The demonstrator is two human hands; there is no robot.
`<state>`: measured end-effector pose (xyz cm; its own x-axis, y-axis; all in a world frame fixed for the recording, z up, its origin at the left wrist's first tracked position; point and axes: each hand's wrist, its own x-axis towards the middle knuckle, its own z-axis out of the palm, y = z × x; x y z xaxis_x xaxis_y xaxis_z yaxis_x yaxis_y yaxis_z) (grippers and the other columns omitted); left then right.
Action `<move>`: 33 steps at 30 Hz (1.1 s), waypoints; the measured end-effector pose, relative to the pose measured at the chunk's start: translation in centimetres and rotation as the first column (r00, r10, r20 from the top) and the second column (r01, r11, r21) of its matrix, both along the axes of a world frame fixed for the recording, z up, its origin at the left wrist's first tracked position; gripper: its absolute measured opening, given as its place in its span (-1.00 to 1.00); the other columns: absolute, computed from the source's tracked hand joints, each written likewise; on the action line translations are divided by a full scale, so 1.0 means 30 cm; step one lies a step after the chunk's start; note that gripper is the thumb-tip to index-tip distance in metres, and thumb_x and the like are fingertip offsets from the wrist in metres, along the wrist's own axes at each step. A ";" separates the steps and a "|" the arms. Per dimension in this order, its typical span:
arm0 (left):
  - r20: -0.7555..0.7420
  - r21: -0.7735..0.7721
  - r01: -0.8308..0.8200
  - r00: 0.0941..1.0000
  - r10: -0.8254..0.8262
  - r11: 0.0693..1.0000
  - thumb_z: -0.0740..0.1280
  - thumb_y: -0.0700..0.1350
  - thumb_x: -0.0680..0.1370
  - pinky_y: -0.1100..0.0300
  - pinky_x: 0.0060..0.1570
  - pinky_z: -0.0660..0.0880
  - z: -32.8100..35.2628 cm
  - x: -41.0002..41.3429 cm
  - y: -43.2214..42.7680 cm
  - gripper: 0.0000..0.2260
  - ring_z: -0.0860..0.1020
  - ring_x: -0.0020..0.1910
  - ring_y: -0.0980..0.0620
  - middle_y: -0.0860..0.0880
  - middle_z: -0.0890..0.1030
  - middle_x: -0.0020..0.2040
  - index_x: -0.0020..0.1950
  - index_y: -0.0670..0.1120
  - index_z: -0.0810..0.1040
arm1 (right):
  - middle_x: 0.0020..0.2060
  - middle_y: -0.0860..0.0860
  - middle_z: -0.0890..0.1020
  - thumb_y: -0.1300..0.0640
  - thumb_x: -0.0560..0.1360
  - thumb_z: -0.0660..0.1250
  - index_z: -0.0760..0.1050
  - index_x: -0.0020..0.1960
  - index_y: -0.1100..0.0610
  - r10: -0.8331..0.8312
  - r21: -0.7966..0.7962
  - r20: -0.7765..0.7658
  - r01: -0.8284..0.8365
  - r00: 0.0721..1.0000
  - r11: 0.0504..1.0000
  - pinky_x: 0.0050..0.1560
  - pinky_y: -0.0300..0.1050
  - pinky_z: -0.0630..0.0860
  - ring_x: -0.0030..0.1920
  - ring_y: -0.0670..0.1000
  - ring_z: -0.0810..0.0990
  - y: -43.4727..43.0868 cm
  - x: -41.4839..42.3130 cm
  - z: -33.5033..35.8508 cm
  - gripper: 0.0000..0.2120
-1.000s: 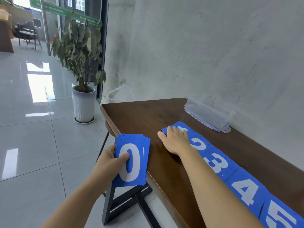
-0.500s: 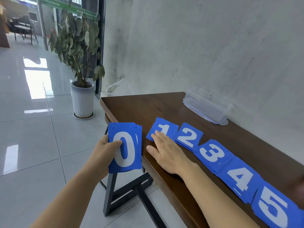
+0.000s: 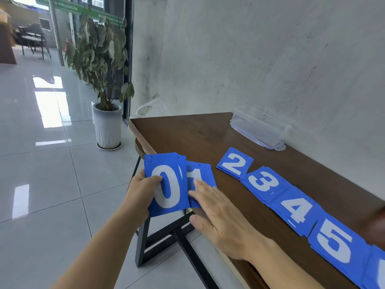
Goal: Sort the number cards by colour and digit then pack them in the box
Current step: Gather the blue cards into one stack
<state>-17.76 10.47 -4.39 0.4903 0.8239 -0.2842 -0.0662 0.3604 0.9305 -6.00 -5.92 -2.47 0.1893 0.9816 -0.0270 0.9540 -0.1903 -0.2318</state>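
Blue matte card stack with white 0 (image 3: 166, 185), gripped by left hand (image 3: 143, 192) just off the edge of dark polished wooden table (image 3: 187, 138). Blue 1 stack (image 3: 200, 174) at the rim, pressed flat under right hand (image 3: 220, 217), fingers straight. Overlapping 2 to 5 stacks (image 3: 264, 182) in a row; clear rectangular plastic box (image 3: 258, 130) beside wall (image 3: 250, 59).

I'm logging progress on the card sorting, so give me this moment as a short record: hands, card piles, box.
left hand: grips the 0 stack, held up just off the table edge
right hand: straight fingers rest on the 1 stack at the table's near edge
row on table: 2 stack, 3 stack, 4 stack, 5 stack, neighbours overlapping
card colour: all blue, with white digits
clear box: at the table's far side, apart from the cards
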 end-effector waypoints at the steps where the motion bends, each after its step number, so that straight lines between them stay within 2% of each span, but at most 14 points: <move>1: 0.000 0.010 0.001 1.000 -0.001 1.000 0.23 -0.23 0.60 0.05 -0.18 0.53 -0.007 0.006 -0.008 -0.85 0.59 -0.09 -0.08 -0.06 0.61 -0.04 0.12 -0.03 0.45 | 0.55 -0.18 -0.16 -0.32 0.55 -0.18 -0.07 0.57 -0.05 -0.071 0.026 0.016 0.071 0.997 0.997 0.52 -0.19 -0.24 0.49 -0.27 -0.29 -0.007 0.014 0.000 -0.33; 3: 0.011 0.014 0.001 1.000 -0.001 1.000 0.23 -0.23 0.60 0.05 -0.18 0.55 -0.018 0.025 -0.027 -0.83 0.60 -0.09 -0.07 -0.03 0.61 -0.04 0.15 -0.03 0.43 | 0.56 -0.12 -0.16 -0.37 0.49 -0.30 -0.17 0.58 -0.04 -0.235 0.045 0.039 0.233 0.971 0.971 0.51 -0.15 -0.26 0.51 -0.19 -0.28 -0.004 0.048 -0.002 -0.26; 5: 0.010 0.011 0.002 1.000 -0.002 1.000 0.24 -0.19 0.60 0.01 -0.13 0.57 -0.024 0.045 -0.050 -0.84 0.60 -0.06 -0.06 -0.03 0.60 -0.01 0.16 -0.02 0.41 | 0.57 -0.08 -0.11 -0.36 0.50 -0.31 -0.20 0.58 -0.01 -0.297 -0.009 0.010 0.297 0.955 0.955 0.49 -0.13 -0.28 0.53 -0.13 -0.22 0.012 0.058 -0.006 -0.26; 9: 0.024 0.001 0.023 0.999 -0.023 1.000 0.27 -0.15 0.58 -0.08 0.06 0.56 -0.032 0.067 -0.087 -0.74 0.59 0.04 -0.08 -0.03 0.59 0.08 0.26 0.00 0.37 | 0.57 -0.11 -0.07 -0.36 0.47 -0.27 -0.19 0.58 0.00 -0.188 -0.001 -0.030 0.188 0.982 0.982 0.51 -0.11 -0.30 0.53 -0.18 -0.21 0.035 0.003 -0.014 -0.23; 12: 0.011 0.025 0.033 0.999 -0.034 0.999 0.27 -0.18 0.57 -0.09 0.08 0.56 -0.043 0.064 -0.101 -0.70 0.60 0.04 -0.07 -0.01 0.59 0.07 0.28 0.00 0.36 | 0.55 -0.17 -0.04 -0.28 0.56 -0.16 -0.16 0.58 -0.01 -0.109 0.014 -0.082 0.110 0.991 0.994 0.48 -0.22 -0.30 0.46 -0.31 -0.22 0.034 -0.019 -0.010 -0.32; 15: 0.037 0.015 0.031 0.999 -0.032 0.999 0.28 -0.20 0.58 -0.08 0.05 0.57 -0.059 0.053 -0.102 -0.69 0.61 0.03 -0.10 -0.04 0.61 0.10 0.29 0.01 0.38 | 0.56 -0.15 0.01 -0.25 0.58 -0.16 -0.10 0.58 -0.02 -0.141 0.072 -0.102 0.149 0.985 0.986 0.52 -0.17 -0.21 0.51 -0.24 -0.13 0.034 0.017 -0.010 -0.37; 18: 0.071 -0.004 0.013 0.997 -0.013 1.000 0.29 -0.21 0.58 -0.10 0.03 0.58 -0.065 0.037 -0.101 -0.70 0.63 0.00 -0.12 -0.05 0.62 0.07 0.28 0.02 0.40 | 0.57 -0.01 -0.02 -0.21 0.62 -0.18 -0.09 0.59 0.06 -0.350 0.098 0.030 0.345 0.936 0.933 0.54 -0.03 -0.16 0.55 -0.06 -0.14 0.065 0.122 -0.004 -0.38; 20: 0.085 -0.015 0.000 0.996 0.001 1.000 0.29 -0.21 0.58 -0.10 0.02 0.58 -0.059 0.026 -0.101 -0.75 0.63 -0.02 -0.12 -0.05 0.63 0.05 0.23 0.03 0.44 | 0.57 0.10 -0.08 -0.22 0.62 -0.20 -0.14 0.58 0.13 -0.470 0.043 0.144 0.469 0.871 0.882 0.51 0.05 -0.21 0.56 0.05 -0.19 0.104 0.191 0.007 -0.35; 22: 0.098 -0.024 -0.012 0.995 0.015 1.000 0.29 -0.21 0.58 -0.07 -0.03 0.58 -0.052 0.017 -0.102 -0.82 0.63 -0.05 -0.11 -0.05 0.64 0.02 0.11 0.05 0.47 | 0.56 0.15 -0.10 -0.25 0.61 -0.22 -0.15 0.58 0.17 -0.507 -0.030 0.192 0.522 0.840 0.852 0.50 0.09 -0.22 0.56 0.10 -0.19 0.143 0.236 0.007 -0.30; 24: 0.109 -0.025 -0.033 0.993 0.035 0.999 0.29 -0.20 0.59 0.02 -0.14 0.58 -0.043 0.005 -0.105 -0.84 0.63 -0.08 -0.10 -0.07 0.64 0.02 0.11 0.04 0.48 | 0.56 0.16 -0.06 -0.28 0.59 -0.24 -0.11 0.58 0.19 -0.488 -0.078 0.200 0.510 0.850 0.856 0.50 0.12 -0.21 0.56 0.12 -0.16 0.170 0.246 -0.005 -0.27; 28: 0.136 -0.027 -0.057 0.989 0.060 0.998 0.29 -0.16 0.59 0.16 -0.36 0.54 -0.025 -0.029 -0.111 -0.77 0.63 -0.16 -0.04 -0.04 0.63 -0.01 0.24 0.00 0.44 | 0.57 0.13 -0.07 -0.31 0.58 -0.26 -0.15 0.58 0.19 -0.382 -0.096 0.223 0.410 0.897 0.907 0.50 0.12 -0.22 0.56 0.11 -0.16 0.179 0.200 -0.021 -0.24; 33: 0.156 -0.045 -0.092 0.983 0.098 0.995 0.30 -0.17 0.59 0.08 -0.18 0.55 -0.026 -0.072 -0.122 -0.79 0.61 -0.12 -0.06 -0.04 0.63 0.02 0.21 0.00 0.47 | 0.57 0.10 -0.10 -0.36 0.51 -0.30 -0.18 0.58 0.15 -0.267 -0.099 0.241 0.297 0.933 0.950 0.52 0.10 -0.23 0.56 0.07 -0.20 0.127 0.127 -0.028 -0.19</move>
<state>-19.90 6.83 -5.16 0.4516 0.8590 -0.2412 -0.2463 0.3798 0.8917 -2.19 -2.10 -3.31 0.4739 0.8772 -0.0776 0.8805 -0.4735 0.0250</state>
